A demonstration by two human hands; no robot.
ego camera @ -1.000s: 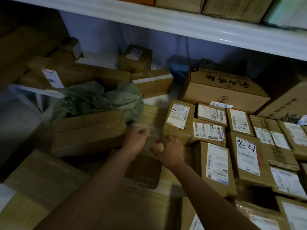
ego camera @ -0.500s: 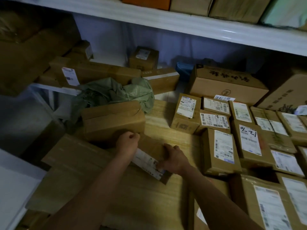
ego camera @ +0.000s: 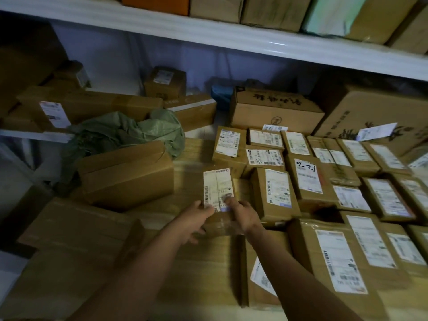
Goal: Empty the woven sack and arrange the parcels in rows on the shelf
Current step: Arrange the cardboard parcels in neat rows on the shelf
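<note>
Both hands grasp the small brown cardboard parcel with white label (ego camera: 218, 200), left hand (ego camera: 196, 218) and right hand (ego camera: 243, 214) at its near end, long axis pointing away, row of labelled parcels (ego camera: 273, 193) just right.

Your small brown parcel (ego camera: 218, 193) lies label-up, just left of the rows of labelled parcels (ego camera: 308, 177) — both your hands grip its near end. The green woven sack (ego camera: 129, 133) sits crumpled beyond it, to its left — slack, mouth unclear.
</note>
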